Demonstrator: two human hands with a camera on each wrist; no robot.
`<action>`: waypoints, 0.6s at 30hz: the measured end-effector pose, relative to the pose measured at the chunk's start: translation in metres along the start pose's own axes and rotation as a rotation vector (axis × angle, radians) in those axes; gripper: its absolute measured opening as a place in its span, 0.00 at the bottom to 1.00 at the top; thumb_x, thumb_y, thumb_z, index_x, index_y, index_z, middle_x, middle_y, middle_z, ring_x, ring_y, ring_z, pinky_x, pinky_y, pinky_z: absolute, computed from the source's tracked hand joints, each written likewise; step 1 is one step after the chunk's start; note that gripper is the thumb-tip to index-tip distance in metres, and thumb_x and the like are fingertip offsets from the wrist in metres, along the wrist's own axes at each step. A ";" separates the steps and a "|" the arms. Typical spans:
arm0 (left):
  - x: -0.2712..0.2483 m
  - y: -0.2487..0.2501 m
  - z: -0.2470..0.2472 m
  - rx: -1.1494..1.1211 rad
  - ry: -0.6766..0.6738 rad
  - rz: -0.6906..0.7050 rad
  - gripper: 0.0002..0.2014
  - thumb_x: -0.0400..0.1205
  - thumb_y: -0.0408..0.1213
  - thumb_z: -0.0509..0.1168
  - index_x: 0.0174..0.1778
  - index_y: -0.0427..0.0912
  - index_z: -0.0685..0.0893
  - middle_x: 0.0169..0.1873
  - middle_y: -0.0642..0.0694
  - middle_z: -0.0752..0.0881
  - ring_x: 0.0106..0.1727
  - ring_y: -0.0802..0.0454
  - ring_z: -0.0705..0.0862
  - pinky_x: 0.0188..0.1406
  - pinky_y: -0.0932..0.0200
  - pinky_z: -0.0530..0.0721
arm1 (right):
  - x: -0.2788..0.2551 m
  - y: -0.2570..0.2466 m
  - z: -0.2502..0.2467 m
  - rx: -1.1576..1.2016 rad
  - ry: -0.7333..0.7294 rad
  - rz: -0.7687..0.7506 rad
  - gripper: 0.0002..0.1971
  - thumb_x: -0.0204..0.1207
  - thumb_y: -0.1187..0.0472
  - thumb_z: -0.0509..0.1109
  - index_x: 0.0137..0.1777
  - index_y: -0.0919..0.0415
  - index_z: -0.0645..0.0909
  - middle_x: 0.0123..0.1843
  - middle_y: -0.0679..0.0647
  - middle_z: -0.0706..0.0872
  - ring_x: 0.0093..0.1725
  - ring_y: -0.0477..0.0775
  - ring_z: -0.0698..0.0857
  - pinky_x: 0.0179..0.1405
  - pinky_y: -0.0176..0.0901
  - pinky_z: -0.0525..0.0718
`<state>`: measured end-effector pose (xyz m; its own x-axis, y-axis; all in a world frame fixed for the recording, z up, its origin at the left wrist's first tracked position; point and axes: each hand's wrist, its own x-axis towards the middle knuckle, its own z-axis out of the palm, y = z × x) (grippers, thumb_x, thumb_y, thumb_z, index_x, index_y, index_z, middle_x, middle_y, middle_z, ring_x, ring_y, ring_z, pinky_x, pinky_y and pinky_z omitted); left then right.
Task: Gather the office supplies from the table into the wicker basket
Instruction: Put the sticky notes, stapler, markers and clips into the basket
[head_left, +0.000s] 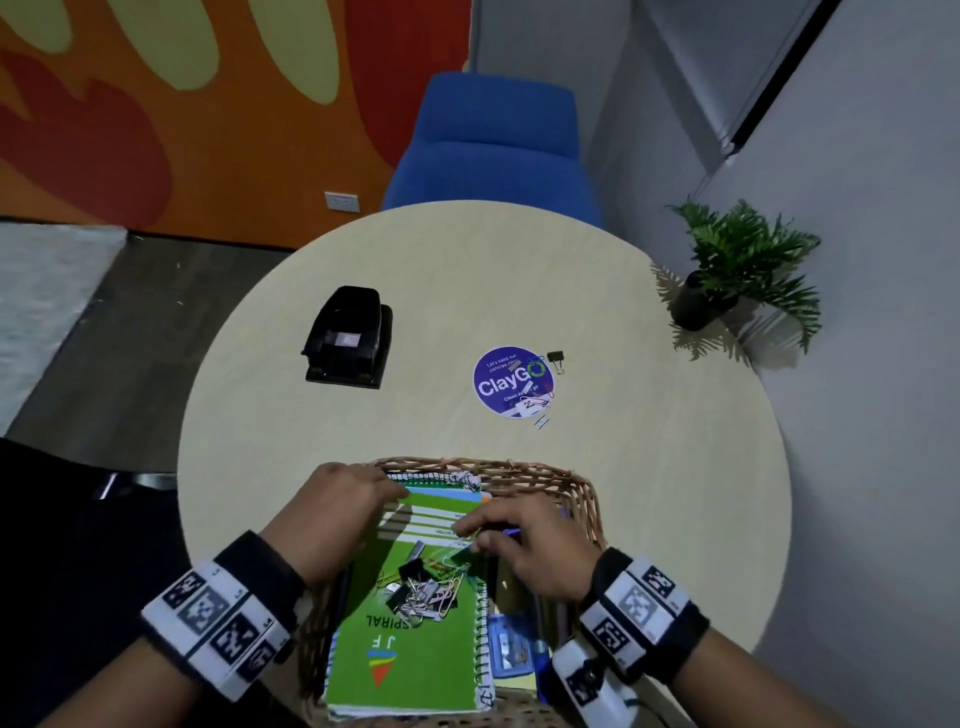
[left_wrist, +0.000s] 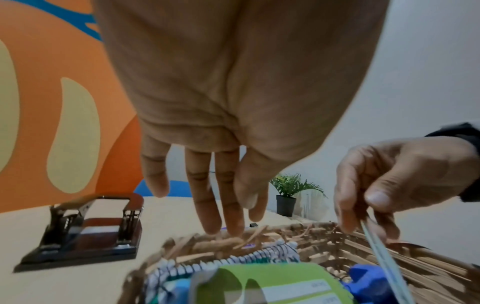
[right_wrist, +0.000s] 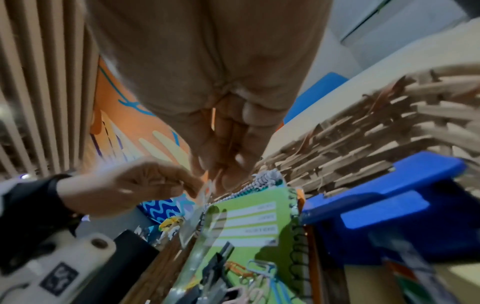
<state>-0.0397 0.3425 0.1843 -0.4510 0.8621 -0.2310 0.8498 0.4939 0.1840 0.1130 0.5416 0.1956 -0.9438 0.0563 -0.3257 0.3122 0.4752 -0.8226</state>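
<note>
The wicker basket stands at the table's near edge. In it lie a green spiral notebook and a pile of paper and binder clips on its cover. My right hand hovers over the notebook and pinches the edge of a thin clear plastic sheet. My left hand reaches to the basket's far left corner, its straight fingers touching the rim. On the table lie a black hole punch, a black binder clip and loose paper clips.
A round purple sticker marks the table's middle, under the loose clips. A potted plant stands at the right edge and a blue chair behind the table. A blue item lies along the basket's right side.
</note>
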 end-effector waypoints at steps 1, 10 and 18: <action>0.001 -0.001 -0.005 0.027 -0.011 -0.022 0.27 0.60 0.28 0.76 0.51 0.59 0.87 0.42 0.57 0.91 0.41 0.54 0.89 0.40 0.58 0.86 | 0.001 0.000 0.000 -0.052 -0.023 -0.018 0.13 0.79 0.67 0.65 0.57 0.55 0.87 0.51 0.42 0.86 0.50 0.39 0.87 0.57 0.30 0.81; 0.088 0.032 -0.070 0.004 0.005 -0.068 0.17 0.83 0.47 0.60 0.67 0.52 0.79 0.61 0.51 0.85 0.63 0.48 0.82 0.56 0.52 0.81 | 0.055 0.049 -0.106 -0.134 0.412 0.099 0.09 0.76 0.68 0.70 0.53 0.59 0.87 0.50 0.54 0.90 0.42 0.48 0.85 0.46 0.36 0.80; 0.245 0.052 -0.037 0.100 -0.232 -0.183 0.12 0.79 0.37 0.64 0.56 0.39 0.85 0.56 0.38 0.85 0.57 0.37 0.85 0.48 0.50 0.82 | 0.129 0.096 -0.164 -0.389 0.320 0.272 0.19 0.77 0.65 0.69 0.68 0.56 0.80 0.70 0.56 0.82 0.65 0.56 0.83 0.64 0.43 0.78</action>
<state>-0.1163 0.5839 0.1722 -0.5347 0.7053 -0.4655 0.7881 0.6150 0.0265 0.0040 0.7384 0.1507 -0.8399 0.4559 -0.2944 0.5425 0.6913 -0.4772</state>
